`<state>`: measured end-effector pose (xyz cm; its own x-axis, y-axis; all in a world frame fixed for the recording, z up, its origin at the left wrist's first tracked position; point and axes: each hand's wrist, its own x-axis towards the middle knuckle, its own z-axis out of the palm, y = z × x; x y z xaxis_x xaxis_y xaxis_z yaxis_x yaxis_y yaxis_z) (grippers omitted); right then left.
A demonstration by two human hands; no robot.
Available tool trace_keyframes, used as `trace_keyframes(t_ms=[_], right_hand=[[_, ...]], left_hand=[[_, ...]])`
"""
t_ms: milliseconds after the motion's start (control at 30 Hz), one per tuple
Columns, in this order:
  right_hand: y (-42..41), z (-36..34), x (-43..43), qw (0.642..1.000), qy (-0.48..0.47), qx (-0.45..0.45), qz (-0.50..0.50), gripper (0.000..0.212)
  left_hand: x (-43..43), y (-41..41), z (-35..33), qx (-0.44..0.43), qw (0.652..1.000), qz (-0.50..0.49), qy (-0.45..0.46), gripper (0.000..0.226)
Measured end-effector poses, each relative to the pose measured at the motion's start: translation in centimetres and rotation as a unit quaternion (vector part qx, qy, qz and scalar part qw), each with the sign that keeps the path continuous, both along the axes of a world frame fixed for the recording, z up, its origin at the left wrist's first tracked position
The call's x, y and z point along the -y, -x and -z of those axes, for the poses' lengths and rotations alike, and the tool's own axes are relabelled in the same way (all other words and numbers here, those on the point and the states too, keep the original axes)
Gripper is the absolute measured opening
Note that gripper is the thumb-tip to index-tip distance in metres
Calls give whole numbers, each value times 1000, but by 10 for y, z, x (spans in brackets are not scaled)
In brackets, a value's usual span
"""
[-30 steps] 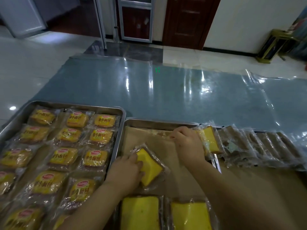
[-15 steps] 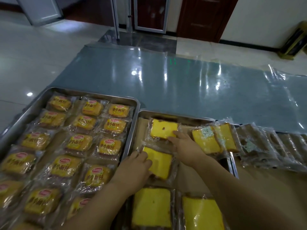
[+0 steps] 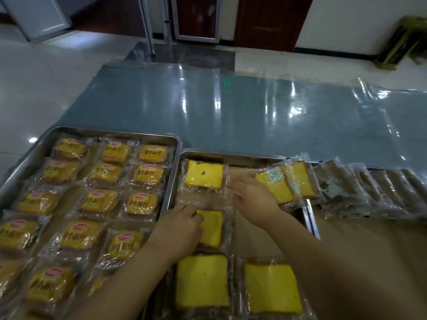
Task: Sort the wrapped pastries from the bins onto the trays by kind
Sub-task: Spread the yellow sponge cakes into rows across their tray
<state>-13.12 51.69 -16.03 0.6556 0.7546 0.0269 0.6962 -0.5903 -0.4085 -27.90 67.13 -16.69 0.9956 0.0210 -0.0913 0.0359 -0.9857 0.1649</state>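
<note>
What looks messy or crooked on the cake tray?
Two wrapped cake slices at the far right corner of the tray look odd: they lie tilted, one overlapping the other, across its rim toward the brown pastries. The other slices in that tray lie flat inside it.

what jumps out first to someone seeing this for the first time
The bright yellow cake slices in the middle tray stand out, where the left hand rests on the centre slice and the right hand reaches toward the far slice. Next comes the left tray, packed with rows of wrapped buns bearing red and yellow labels, and a row of brown wrapped pastries off to the right.
</note>
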Motion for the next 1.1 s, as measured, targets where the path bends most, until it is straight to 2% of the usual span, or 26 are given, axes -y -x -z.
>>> trace_keyframes(t_ms=[233, 367, 433, 567, 700, 767, 833, 967, 1100], right_hand=[[-13, -9, 72, 988, -44, 43, 141, 20], [-26, -12, 107, 965, -43, 72, 249, 26], [-34, -12, 118, 954, -18, 67, 292, 31], [-45, -11, 130, 941, -7, -6, 338, 36], [-52, -5, 132, 930, -15, -100, 355, 34], [-54, -2, 132, 925, -24, -125, 358, 34], [-54, -2, 131, 923, -41, -132, 360, 35], [-54, -3, 130, 923, -71, -133, 353, 13], [-53, -4, 126, 929, -84, -128, 337, 21]], left_hand=[[39, -60, -5, 40, 997, 10, 72, 30], [64, -107, -1, 40, 993, 12, 109, 33], [73, -130, 3, 51, 990, 17, 130, 42], [84, -163, 5, 36, 984, -6, 176, 65], [88, -182, 10, -62, 983, -26, 173, 83], [89, -184, 12, -71, 982, -39, 173, 80], [87, -182, 12, -42, 985, -52, 158, 71], [80, -165, 17, -58, 977, -59, 195, 53], [78, -146, 16, -89, 966, -96, 223, 28]])
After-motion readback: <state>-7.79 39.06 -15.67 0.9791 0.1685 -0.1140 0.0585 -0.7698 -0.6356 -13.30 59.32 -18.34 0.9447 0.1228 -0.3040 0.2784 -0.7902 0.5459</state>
